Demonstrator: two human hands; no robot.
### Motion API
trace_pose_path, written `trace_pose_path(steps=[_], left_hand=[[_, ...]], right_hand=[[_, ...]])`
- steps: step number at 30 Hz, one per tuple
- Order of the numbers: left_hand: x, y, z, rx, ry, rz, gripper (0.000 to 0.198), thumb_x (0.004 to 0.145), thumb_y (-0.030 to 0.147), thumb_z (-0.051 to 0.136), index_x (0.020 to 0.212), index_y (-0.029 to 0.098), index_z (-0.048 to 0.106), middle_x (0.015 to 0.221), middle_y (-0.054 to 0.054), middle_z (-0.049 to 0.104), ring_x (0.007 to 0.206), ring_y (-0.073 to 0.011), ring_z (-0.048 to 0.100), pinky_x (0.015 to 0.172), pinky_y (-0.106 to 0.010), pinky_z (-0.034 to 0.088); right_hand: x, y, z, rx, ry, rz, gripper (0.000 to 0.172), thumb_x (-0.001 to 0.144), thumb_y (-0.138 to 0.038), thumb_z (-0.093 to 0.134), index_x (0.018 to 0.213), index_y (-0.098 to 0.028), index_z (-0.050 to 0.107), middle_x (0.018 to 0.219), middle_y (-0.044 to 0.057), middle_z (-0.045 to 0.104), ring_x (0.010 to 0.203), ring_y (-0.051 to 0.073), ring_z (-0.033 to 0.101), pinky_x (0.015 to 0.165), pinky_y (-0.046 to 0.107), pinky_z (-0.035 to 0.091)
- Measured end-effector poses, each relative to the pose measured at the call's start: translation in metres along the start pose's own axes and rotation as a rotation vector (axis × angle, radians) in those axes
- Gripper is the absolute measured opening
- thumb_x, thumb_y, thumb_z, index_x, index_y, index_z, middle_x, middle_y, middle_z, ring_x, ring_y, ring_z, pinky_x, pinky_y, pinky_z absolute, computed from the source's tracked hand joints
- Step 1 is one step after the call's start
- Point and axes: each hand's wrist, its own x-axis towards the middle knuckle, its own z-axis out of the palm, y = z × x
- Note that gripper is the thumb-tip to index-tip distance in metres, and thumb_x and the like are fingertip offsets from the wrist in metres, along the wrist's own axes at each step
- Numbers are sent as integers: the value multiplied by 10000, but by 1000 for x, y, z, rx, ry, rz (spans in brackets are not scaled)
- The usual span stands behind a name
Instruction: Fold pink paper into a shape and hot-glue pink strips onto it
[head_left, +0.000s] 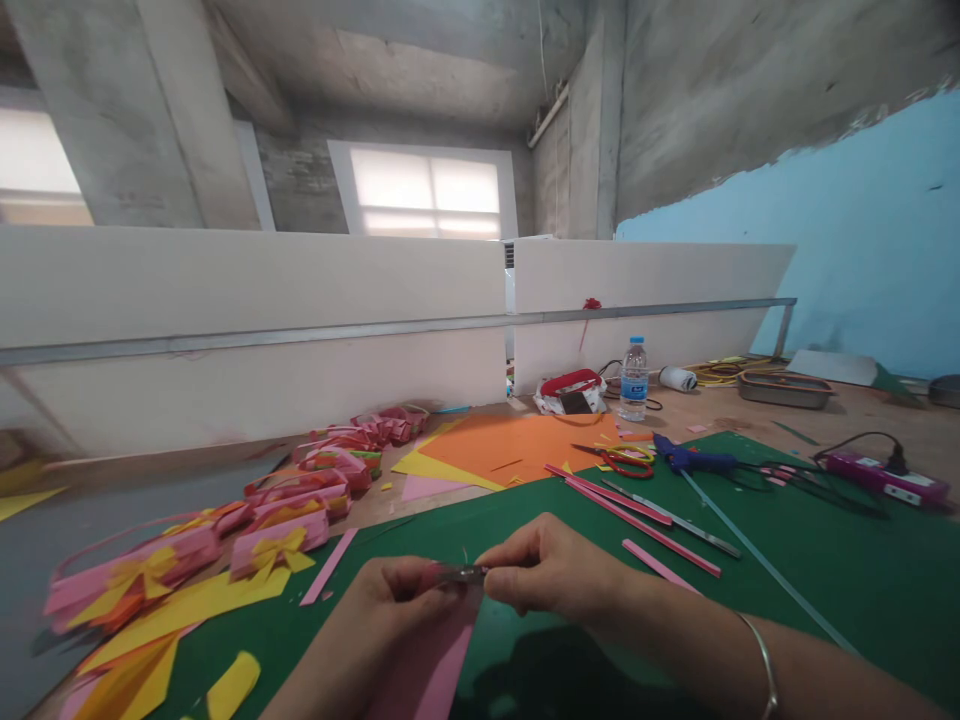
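- Left hand (390,600) and right hand (547,570) met low over the near edge of the bench (885,420), above the green mat (825,560).
- Pinched between the fingertips of both: a small dark metal piece (461,574), blurred, too small to tell a clip from a tool.
- Hung from that pinch toward the near edge: a pink strip (435,670), its top end under the left fingers.
- Judged as a fold or fastening at the strip's top end; best done with the pinch kept close to the metal piece and the strip kept straight, not twisted.
- Lay toward the far side of the mat, well apart from the hands: more pink strips (622,505), red scissors (626,462), a blue glue gun (694,460).
- Ranged along the left edge: finished pink pieces with yellow bows (277,545).
- Stood near the far edge: a bottle (634,380).
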Motion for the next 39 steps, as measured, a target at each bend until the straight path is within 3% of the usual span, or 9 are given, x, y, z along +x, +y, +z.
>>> trace_pose_path(steps=[16, 30, 39], left_hand=[[0, -1, 3, -136, 13, -102, 355, 437, 433, 795, 555, 116, 687, 447, 17, 536, 459, -76, 377, 505, -220, 223], [-2, 3, 11, -158, -95, -35, 272, 465, 374, 763, 455, 136, 631, 405, 55, 441, 437, -57, 303, 505, -238, 169], [1, -2, 8, -166, -80, -37, 272, 459, 364, 781, 475, 127, 649, 397, 52, 440, 439, -56, 302, 501, -230, 174]], right_hand=[[-2, -1, 1, 63, -18, 7, 190, 708, -188, 583, 789, -121, 742, 470, -58, 408, 462, 44, 293, 451, 203, 208], [-2, -2, 2, -10, -24, 1, 229, 691, -147, 566, 828, -144, 750, 472, -63, 407, 473, 47, 292, 451, 200, 214], [-2, 0, 6, 45, -4, 3, 203, 699, -139, 544, 776, -126, 731, 461, -69, 378, 464, 44, 274, 449, 213, 178]])
